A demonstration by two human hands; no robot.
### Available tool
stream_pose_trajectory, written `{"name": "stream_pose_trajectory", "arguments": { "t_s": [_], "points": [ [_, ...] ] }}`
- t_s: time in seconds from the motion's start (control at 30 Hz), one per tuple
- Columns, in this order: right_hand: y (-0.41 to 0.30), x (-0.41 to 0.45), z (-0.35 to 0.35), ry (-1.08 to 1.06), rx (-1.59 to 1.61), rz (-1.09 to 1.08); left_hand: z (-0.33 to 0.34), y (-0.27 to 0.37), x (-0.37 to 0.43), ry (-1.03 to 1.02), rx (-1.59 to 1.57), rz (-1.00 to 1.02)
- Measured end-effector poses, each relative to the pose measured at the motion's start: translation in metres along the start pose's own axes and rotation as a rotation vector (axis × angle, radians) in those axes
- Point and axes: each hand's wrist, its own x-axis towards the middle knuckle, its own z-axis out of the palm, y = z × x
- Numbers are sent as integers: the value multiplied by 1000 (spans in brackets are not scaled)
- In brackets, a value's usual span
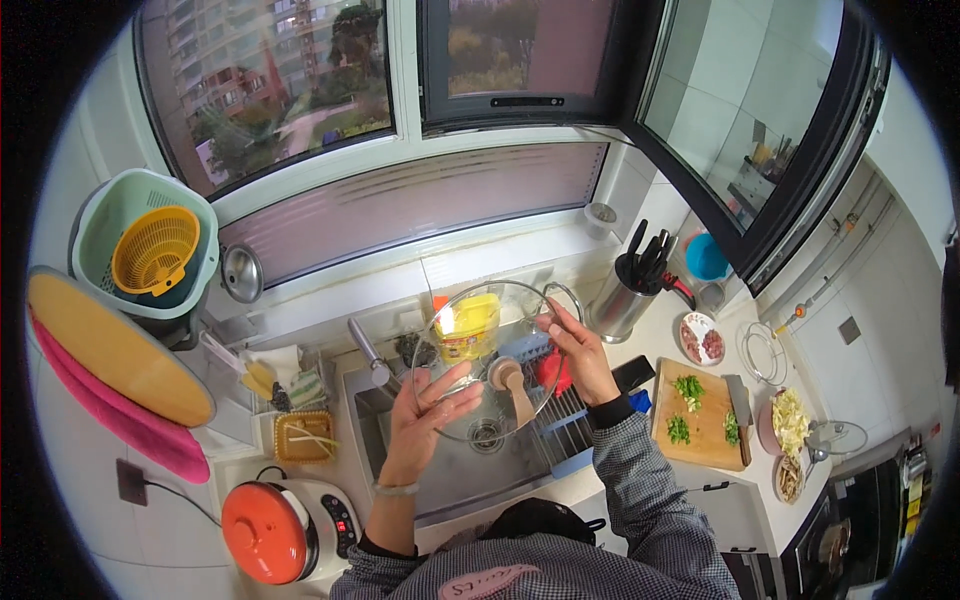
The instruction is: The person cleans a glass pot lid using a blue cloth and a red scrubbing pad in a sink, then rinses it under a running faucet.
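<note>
A clear glass pot lid with a thin metal rim is held over the steel sink. My left hand holds the lid's left side, its fingers spread across the glass. On the opposite side, my right hand grips the rim. A wood-coloured knob with a handle-like piece shows at the lid's middle. Through the glass I see a yellow bottle behind the sink and the drain below. The grey faucet stands left of the lid.
A draining rack spans the sink's right side. Farther right are a knife block, a cutting board with chopped greens, a cleaver and a plate of meat. An orange-lidded cooker stands left, near a yellow basket.
</note>
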Motion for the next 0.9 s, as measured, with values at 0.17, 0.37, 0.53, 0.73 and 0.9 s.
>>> {"name": "stream_pose_trajectory", "arguments": {
  "t_s": [0.17, 0.37, 0.53, 0.73, 0.9],
  "points": [
    [15, -12, -19, 138, -170, 140, 5, -23, -5, -149, 449, 121],
    [27, -44, -31, 10, 321, 518, 4, -62, -18, -491, 1195, 316],
    [52, -61, -45, -3, 627, 418, -20, -86, -34, -544, 1404, 643],
    [60, -62, -50, -8, 690, 291, -99, -113, -67, -454, 1501, 545],
    [66, -62, -50, -19, 698, 296, -168, -129, -52, -84, 1451, 33]
  ]
}}
